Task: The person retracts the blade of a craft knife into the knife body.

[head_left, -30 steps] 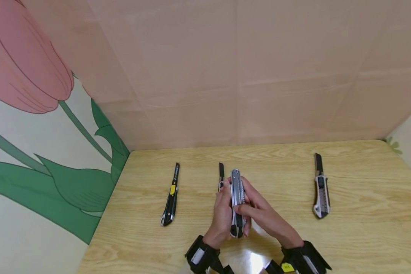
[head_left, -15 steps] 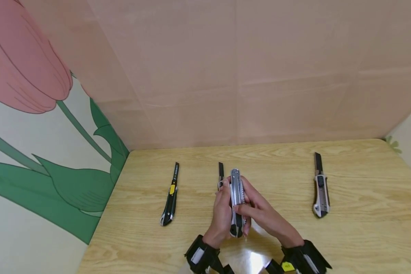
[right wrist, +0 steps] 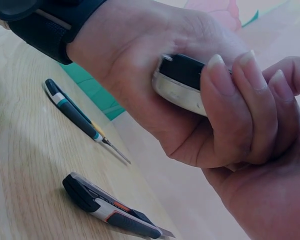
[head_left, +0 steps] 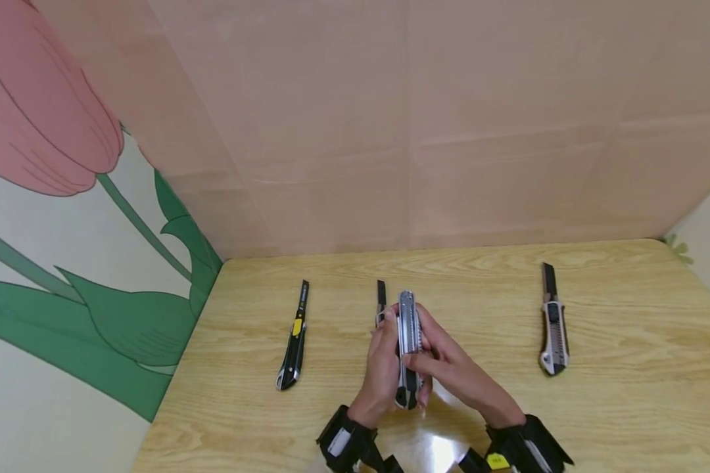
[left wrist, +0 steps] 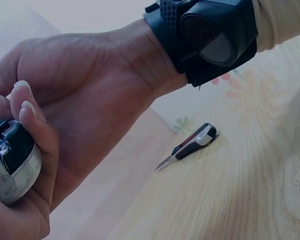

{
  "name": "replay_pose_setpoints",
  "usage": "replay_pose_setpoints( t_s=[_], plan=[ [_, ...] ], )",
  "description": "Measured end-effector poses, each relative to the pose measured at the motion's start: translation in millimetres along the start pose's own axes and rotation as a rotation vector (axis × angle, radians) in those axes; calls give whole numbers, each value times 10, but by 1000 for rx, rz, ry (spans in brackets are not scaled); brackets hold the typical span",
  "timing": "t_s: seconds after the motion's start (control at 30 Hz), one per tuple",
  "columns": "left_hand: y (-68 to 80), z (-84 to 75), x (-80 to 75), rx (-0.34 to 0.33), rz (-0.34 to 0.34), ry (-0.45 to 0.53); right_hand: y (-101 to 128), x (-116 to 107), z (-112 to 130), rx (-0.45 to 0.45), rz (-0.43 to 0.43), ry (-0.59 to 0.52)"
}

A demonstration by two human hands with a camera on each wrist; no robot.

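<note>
Both hands are gripping the silver metal utility knife (head_left: 409,341) above the wooden desk (head_left: 627,407) — left hand (head_left: 383,368) cupping one side, right hand (head_left: 449,371) curling fingers round the other — its long axis pointing away from the person.

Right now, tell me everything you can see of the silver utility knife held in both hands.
The silver utility knife has a ridged, metal-looking silver body with a rounded black butt cap nearest the person. It is held above the wooden table, lengthwise, its silver tip pointing away toward the wall; no blade shows beyond that tip. The left hand wraps it from the left and the right hand from the right, fingers curled over the butt end.
</note>
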State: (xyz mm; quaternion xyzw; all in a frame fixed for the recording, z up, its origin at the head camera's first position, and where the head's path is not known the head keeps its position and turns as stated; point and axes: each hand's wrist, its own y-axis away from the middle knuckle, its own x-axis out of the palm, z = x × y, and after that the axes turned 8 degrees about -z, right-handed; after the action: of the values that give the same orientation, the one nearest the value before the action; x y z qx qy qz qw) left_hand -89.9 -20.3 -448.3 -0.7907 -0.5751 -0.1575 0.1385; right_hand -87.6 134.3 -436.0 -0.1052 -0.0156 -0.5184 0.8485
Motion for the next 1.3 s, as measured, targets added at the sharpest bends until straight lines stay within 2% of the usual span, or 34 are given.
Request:
replay_pose_setpoints(
  t_s=[0.2,0.4,0.57,0.77,1.1,1.3],
  plan=[
    [-15,-7,17,-19,17,54,3,10,18,-4,-20,28],
    [-15,-11,24,-24,25,57,6,11,31,0,-33,61],
    [-8,-17,12,-35,53,75,0,8,35,16,-17,31],
    [-36,16,6,16,90,117,-13,4,14,7,-35,68],
    [-33,-9,8,-64,60,107,-40,34,-9,9,-55,83],
    [-39,11,13,-60,52,105,-41,18,-7,2,-39,63]
  ],
)
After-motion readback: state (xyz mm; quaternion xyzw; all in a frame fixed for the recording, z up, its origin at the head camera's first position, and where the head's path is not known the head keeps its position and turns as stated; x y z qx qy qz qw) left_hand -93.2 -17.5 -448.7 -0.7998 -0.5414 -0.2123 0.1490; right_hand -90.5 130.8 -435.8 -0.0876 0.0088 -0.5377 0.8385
